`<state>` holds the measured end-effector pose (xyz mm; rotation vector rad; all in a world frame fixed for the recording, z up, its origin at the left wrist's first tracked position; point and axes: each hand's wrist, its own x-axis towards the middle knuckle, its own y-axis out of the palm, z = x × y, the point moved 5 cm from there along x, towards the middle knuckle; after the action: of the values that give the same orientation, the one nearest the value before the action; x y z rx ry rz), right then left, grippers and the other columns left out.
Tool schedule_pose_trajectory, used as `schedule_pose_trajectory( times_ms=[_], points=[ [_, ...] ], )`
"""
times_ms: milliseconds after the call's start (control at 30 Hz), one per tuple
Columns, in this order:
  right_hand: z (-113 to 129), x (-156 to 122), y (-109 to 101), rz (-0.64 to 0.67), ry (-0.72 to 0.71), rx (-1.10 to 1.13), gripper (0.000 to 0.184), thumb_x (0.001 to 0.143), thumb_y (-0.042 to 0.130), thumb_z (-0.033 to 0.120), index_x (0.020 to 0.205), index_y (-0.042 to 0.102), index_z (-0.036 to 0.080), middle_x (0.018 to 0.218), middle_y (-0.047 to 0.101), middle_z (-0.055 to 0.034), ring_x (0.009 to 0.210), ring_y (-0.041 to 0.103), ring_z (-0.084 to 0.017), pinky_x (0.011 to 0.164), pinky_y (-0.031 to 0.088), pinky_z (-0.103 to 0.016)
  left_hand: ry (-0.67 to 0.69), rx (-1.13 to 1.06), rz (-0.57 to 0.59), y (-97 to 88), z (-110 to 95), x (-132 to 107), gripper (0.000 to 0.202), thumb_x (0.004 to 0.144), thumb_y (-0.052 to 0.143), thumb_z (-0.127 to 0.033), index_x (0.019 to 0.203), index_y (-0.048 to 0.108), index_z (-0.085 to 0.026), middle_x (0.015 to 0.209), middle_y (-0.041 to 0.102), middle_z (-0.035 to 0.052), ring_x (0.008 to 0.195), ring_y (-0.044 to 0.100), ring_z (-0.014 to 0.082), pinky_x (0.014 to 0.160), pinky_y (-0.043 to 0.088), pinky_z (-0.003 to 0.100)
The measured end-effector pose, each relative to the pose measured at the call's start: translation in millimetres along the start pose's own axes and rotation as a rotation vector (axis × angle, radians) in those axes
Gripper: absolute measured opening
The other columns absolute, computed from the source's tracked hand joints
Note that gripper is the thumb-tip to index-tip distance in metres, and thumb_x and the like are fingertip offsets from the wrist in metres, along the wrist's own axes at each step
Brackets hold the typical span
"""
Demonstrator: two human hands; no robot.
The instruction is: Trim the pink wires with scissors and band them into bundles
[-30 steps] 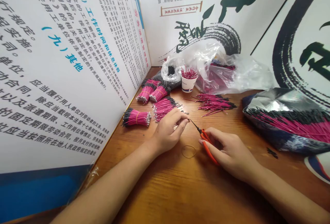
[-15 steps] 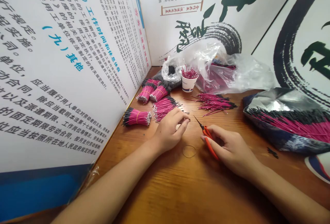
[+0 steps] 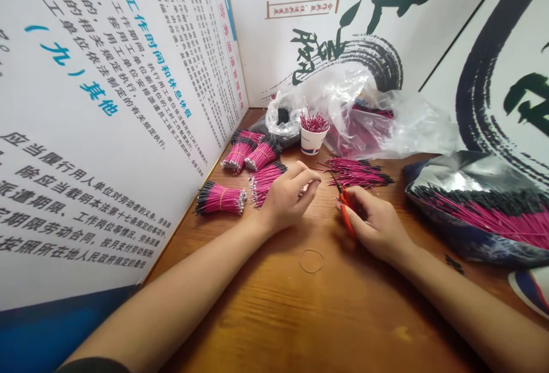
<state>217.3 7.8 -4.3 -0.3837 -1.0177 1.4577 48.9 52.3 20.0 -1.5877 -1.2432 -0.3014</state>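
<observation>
**Near field.** A thin tan rubber band [image 3: 300, 261] lies flat on the brown wooden table top [image 3: 278, 316], between the two bare forearms. In the earlier frames it lay just below the gap between the hands. It is now left well on the near side of them, since both hands have been carried forward.

**Middle field.** The left hand [image 3: 287, 198] is shown with thumb and forefinger pinched together. What is held between them is too small to be made out. The right hand [image 3: 377, 224] is closed around the orange-handled snips [image 3: 345, 213], which are gripped by the handles against the palm. The long axis of the snips runs from the palm away from the person, leaning slightly left. The dark blade tip is pointed at the loose pile of pink wires with black ends [image 3: 355, 171] and now reaches its near edge, whereas half a second ago it stood apart from it. Whether the blades are parted cannot be told.

**Left of the hands.** A banded bundle of pink wires [image 3: 221, 197] lies by the foot of the white printed board [image 3: 107, 133]. A second bundle [image 3: 263, 178] is partly covered by the left hand, and two more [image 3: 240, 155] lie behind it.

**Far field.** A white paper cup [image 3: 313, 139] filled with upright pink wire pieces stands before a crumpled clear plastic bag [image 3: 386, 121]. At the right, a dark foil bag [image 3: 463, 175] is seen open, with long pink wires lying across it.
</observation>
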Motion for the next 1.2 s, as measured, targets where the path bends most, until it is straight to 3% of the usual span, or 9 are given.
schedule_pose_trajectory(
  times_ms=[100,400,633,1200],
  points=[
    [0,0,-4,-0.010,-0.057,-0.028,0.018,0.092,0.049,0.036,0.087,0.055,0.020,0.063,0.056,0.0024,0.053,0.051,-0.013,0.054,0.039,-0.025,-0.054,-0.101,-0.044,-2.2,2,-1,0.012,0.096,0.047,-0.018,0.090,0.057,-0.017,0.086,0.057,0.0032,0.079,0.055,0.0125,0.071,0.045,0.024],
    [8,-5,-6,-0.063,-0.153,-0.073,0.016,0.091,0.053,0.032,0.089,0.059,0.018,0.058,0.056,0.0031,0.047,0.051,-0.012,0.049,0.039,-0.023,-0.175,-0.226,-0.013,4.5,9,-4,0.013,0.098,0.043,-0.020,0.093,0.055,-0.017,0.084,0.059,0.0023,0.077,0.053,0.0123,0.072,0.043,0.025],
    [11,-6,-4,-0.065,-0.198,-0.136,0.016,0.090,0.054,0.031,0.090,0.061,0.017,0.062,0.062,0.0005,0.049,0.056,-0.013,0.049,0.040,-0.024,-0.165,-0.246,0.003,5.0,4,-4,0.010,0.098,0.043,-0.020,0.095,0.053,-0.018,0.084,0.056,0.0018,0.076,0.052,0.0120,0.070,0.042,0.025],
    [10,-6,-2,-0.038,-0.160,-0.114,0.016,0.092,0.053,0.032,0.089,0.060,0.018,0.061,0.062,0.0012,0.049,0.056,-0.013,0.049,0.040,-0.023,-0.193,-0.267,-0.008,4.9,6,-4,0.011,0.098,0.044,-0.021,0.091,0.052,-0.018,0.083,0.056,0.0016,0.076,0.051,0.0126,0.071,0.041,0.026]
  ],
)
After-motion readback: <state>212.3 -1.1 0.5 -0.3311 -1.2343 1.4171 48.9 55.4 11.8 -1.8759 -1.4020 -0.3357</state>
